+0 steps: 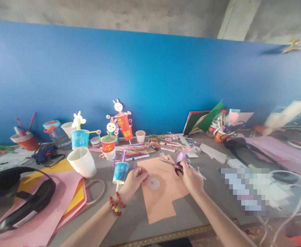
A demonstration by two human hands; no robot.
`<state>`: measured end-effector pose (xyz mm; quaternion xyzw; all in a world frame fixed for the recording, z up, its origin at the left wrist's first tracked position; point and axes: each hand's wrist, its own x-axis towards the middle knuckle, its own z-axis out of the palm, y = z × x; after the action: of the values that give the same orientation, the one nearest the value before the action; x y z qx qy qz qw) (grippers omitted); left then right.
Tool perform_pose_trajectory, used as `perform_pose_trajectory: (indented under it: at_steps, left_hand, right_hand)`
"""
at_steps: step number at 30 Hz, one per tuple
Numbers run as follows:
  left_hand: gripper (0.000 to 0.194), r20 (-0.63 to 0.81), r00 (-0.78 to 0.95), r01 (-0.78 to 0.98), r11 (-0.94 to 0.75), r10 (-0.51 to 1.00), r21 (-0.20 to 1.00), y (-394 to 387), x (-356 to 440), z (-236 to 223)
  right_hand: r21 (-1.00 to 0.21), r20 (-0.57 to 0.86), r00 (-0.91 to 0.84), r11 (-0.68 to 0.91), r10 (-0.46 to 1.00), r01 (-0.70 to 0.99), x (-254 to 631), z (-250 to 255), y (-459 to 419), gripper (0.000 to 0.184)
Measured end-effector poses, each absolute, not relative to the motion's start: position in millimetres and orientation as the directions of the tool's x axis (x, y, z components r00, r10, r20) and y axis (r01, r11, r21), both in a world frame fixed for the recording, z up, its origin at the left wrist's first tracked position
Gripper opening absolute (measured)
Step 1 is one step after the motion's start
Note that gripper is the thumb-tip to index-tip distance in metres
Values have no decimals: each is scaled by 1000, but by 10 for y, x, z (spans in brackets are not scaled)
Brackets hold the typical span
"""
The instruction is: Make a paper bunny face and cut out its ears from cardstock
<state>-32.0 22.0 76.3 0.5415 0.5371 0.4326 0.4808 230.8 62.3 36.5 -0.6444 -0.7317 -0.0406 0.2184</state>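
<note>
My left hand (pixel 136 176) hovers over the left side of an orange paper sheet (pixel 163 206), thumb and fingers pinched together. What they hold, if anything, is too small to make out. A white paper disc (pixel 155 184) with a pink spot is just right of those fingertips. At the sheet's right edge, my right hand (pixel 192 178) grips black-handled scissors (pixel 177 167), blades pointing left. Close behind its fingers is a purple and pink item (pixel 183 155) whose kind is unclear. A blue paper cup figure (pixel 121 172) on a stick stands beside my left hand.
Stacked white cups (pixel 82 163) and a headset (pixel 29 202) lie left. Cup figures with rabbit heads (pixel 111 127) stand behind, near markers (pixel 137 157) and pipe cleaners. Cables (pixel 298 202) run along the right. A blue partition (pixel 150 82) closes off the back.
</note>
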Motion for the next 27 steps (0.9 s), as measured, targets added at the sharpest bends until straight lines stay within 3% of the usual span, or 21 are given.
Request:
perform_pose_trajectory:
  at_steps: [7,13,15,18,22,27]
  left_hand:
    - [32,-69,9,161,67,998,985,255,-394,682]
    - [30,-34,-5,253,35,999,967,275,-407,629]
    - [25,13,-15,334,-7,1000,943,282,-407,640]
    - [14,130,-21,507,-101,991,856,288,-440,742]
    - [8,244,15,719,-180,970,671,357,-575,1011]
    - [9,238,44,866,-156,970,476,563,-741,1227]
  right_hand:
    - [-315,373,-51,178,927,932,2288,316,682,21]
    - [-509,378,-82,281,922,814,2127,455,473,20]
    - [-691,353,-120,345,928,635,2026,539,377,19]
    - [-925,286,-195,324,938,198,1878,683,244,26]
    - [-972,233,-317,213,920,-94,1753,848,141,31]
    - [-931,193,-359,56,913,-360,1669,896,147,33]
